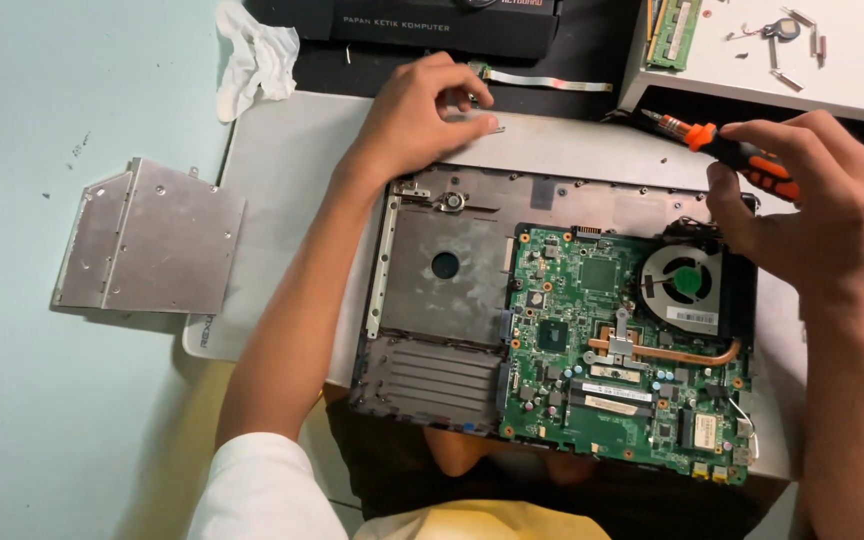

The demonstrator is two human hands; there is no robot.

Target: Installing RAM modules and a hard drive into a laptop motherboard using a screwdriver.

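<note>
The opened laptop base (562, 330) lies flat on a white board over the tabletop (12, 420), its long axis running left to right before the person, green circuit board (622, 350) and fan (687, 280) on its right half. The right hand (812, 200), nearer the fan, grips an orange-handled screwdriver (742, 152) angled up-left. The left hand (422, 110) rests beyond the far edge, fingers curled, pinching something too small to tell

Green circuit board (602, 340) with copper-coloured heat pipe (687, 352) and black round fan (684, 280) at right, grey metal chassis tray (442, 270) left of it, silver metal drive caddy (147, 237) far left, orange-and-black-handled screwdriver (742, 155), crumpled white cloth (252, 55) far left, pale mint floor (42, 420).
</note>
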